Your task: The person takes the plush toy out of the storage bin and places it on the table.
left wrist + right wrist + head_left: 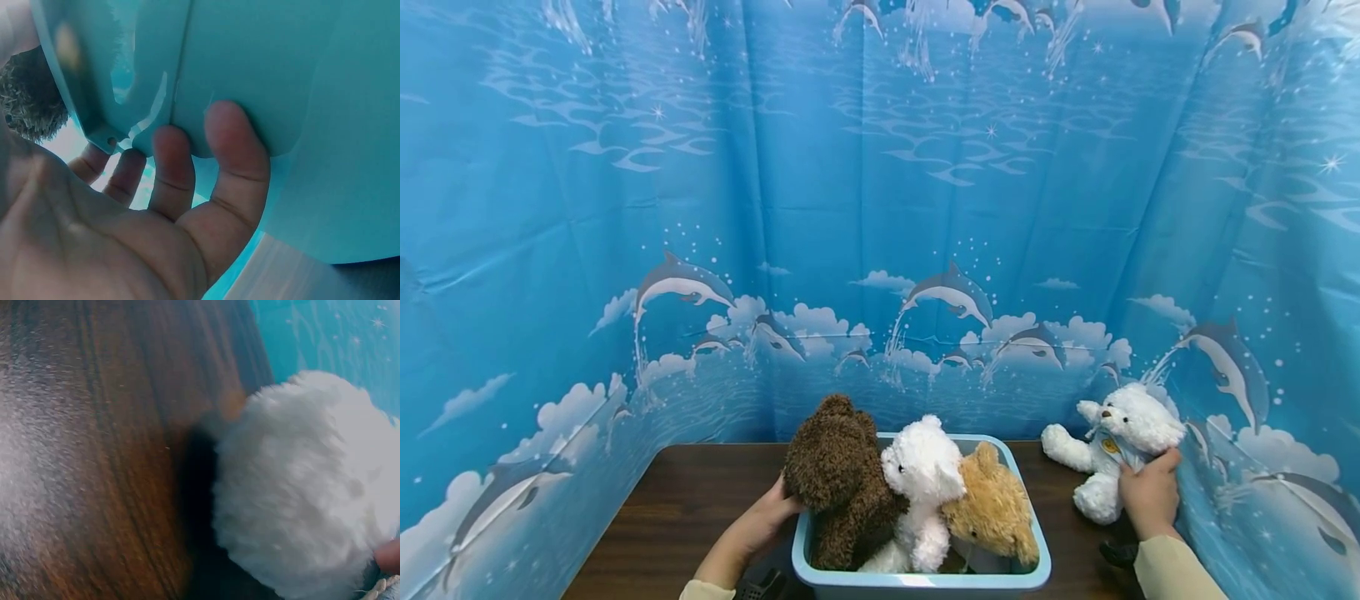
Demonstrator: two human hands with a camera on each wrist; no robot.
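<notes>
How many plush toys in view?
4: brown plush, white plush and tan plush in the blue bin; a white bear gripped by the right hand. More may be hidden in the bin.

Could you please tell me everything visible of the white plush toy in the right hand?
The white plush toy looks soft and fluffy, with a dark nose and a pale bluish cloth bearing a yellow badge. It tilts back, one arm pointing left in the head view, right of the blue tub. The right hand grips its body; whether it touches the table is unclear.
</notes>
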